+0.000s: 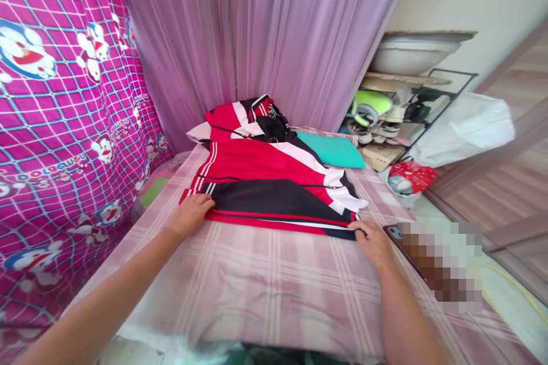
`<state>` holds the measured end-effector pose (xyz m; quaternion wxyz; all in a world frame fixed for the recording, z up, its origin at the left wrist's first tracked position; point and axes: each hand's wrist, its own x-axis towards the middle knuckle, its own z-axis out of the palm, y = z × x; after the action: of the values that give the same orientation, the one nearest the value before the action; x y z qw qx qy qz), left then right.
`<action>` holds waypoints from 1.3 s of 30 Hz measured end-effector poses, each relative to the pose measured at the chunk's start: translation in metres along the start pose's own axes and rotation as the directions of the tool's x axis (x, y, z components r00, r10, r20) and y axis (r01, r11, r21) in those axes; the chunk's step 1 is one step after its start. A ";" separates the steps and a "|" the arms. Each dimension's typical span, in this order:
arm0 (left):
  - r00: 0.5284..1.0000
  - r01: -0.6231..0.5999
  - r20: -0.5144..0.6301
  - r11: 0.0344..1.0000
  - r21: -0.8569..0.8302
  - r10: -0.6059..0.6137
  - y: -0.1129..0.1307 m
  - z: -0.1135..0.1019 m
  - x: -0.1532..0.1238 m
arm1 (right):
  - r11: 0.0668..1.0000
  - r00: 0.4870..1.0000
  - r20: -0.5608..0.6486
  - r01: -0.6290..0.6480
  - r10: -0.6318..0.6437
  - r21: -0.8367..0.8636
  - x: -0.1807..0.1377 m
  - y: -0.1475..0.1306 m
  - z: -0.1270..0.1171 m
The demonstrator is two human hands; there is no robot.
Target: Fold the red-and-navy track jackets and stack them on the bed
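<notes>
A red, black and white track jacket (252,158) lies spread sideways on the bed, its striped hem to the left. One black sleeve (265,198) with red and white piping runs along the near edge, folded over the body. At the sleeve's striped cuff end, my left hand (197,209) has its fingers closed on the fabric. My right hand (371,239) pinches the sleeve's other end, by the shoulder. Behind lies a bunched pile of similar red, black and white clothing (233,117).
A plaid bedsheet (265,274) covers the bed. A teal folded cloth (331,150) lies at the back right. The phone (396,232), partly blurred, sits right of my right hand. Purple curtains (274,28) hang behind, and a shoe rack (422,125) stands beyond the right edge.
</notes>
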<state>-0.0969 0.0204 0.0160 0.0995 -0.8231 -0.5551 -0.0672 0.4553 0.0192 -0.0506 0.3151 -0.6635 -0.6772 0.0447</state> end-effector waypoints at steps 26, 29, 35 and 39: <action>0.985 0.159 -0.067 0.987 -0.005 -0.158 0.050 0.031 0.044 | 0.971 0.826 0.553 0.207 -0.107 -0.121 0.074 -0.227 0.093; 0.985 0.133 -0.112 0.991 -0.027 -0.135 0.049 0.032 0.046 | 0.969 0.855 0.518 0.148 -0.025 -0.196 0.071 -0.197 0.078; 0.991 0.108 -0.068 0.991 -0.074 -0.113 0.052 0.030 0.052 | 0.931 0.968 0.238 0.014 0.078 -0.365 0.045 -0.134 0.041; 0.992 0.123 -0.024 0.987 -0.102 -0.127 0.053 0.028 0.058 | 0.900 0.986 0.102 -0.074 0.130 -0.429 0.034 -0.112 0.026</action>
<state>-0.0264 0.0600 -0.0036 0.0621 -0.7895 -0.6000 -0.1135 0.3480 0.0468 -0.0049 0.1165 -0.7463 -0.6538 -0.0447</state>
